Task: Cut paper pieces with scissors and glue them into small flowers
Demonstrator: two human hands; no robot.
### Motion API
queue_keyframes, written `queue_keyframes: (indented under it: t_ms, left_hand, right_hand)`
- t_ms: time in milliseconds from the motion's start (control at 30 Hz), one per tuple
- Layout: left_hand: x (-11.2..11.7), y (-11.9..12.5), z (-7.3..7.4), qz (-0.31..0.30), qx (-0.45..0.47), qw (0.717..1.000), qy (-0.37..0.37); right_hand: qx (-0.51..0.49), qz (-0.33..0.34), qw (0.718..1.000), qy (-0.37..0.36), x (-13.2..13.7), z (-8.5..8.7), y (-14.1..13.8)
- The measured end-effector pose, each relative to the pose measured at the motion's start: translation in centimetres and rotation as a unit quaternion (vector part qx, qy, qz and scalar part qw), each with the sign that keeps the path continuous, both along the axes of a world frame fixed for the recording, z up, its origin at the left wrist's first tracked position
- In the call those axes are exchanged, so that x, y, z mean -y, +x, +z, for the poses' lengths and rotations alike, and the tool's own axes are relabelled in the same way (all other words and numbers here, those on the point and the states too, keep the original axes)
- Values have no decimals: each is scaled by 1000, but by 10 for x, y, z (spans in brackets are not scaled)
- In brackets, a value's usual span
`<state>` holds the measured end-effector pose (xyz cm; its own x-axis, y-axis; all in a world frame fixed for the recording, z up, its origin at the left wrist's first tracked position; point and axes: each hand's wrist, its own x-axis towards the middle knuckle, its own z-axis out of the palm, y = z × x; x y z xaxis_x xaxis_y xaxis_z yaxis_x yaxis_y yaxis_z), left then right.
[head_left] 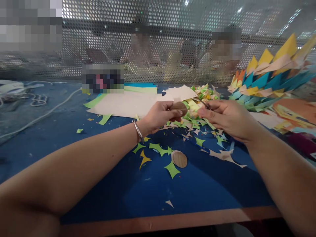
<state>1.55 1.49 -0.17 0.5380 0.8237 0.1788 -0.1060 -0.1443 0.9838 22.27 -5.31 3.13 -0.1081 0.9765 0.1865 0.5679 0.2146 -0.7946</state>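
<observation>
My left hand (161,115) is closed on a small round brown disc with a piece of pale paper against it (179,107), held above the blue table (74,138). My right hand (228,117) is curled shut round small scissors; only the dark blade tip (206,105) shows, pointing at the disc. A second brown disc (179,159) lies flat on the table below my hands. Green, yellow and cream paper offcuts (160,149) are scattered around it.
A large cream sheet (128,103) over green and blue sheets lies behind my hands. A stack of folded coloured paper shapes (266,82) stands at the right. White cord (37,98) lies at the left. A perforated metal screen (158,39) backs the table; people sit beyond it.
</observation>
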Motion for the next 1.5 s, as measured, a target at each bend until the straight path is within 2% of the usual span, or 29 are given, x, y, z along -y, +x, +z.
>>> queue_keyframes:
  t_ms: [67,167,433,633,767,933,1500]
  left_hand:
    - [8,2,2,-72,-12,997,12]
    - [15,3,4,-111,-4,994,16]
    - [21,6,0,-57,81,995,17]
    - [22,6,0,-25,69,997,-18]
    - [22,5,2,-28,85,994,-65]
    - [21,6,2,-20,125,988,-87]
    - [22,6,-4,-42,98,994,-32]
  right_hand:
    - [14,-17,1000,22,-1,-2,-4]
    - [54,-25,997,48,-2,-5,-8]
    - [2,4,996,85,2,-2,-16]
    - [-81,38,995,33,0,-7,-12]
    - [-117,19,993,-7,-1,-8,-12]
    - [-137,5,989,-52,-1,-6,-13]
    - [-134,26,984,-114,3,-2,-15]
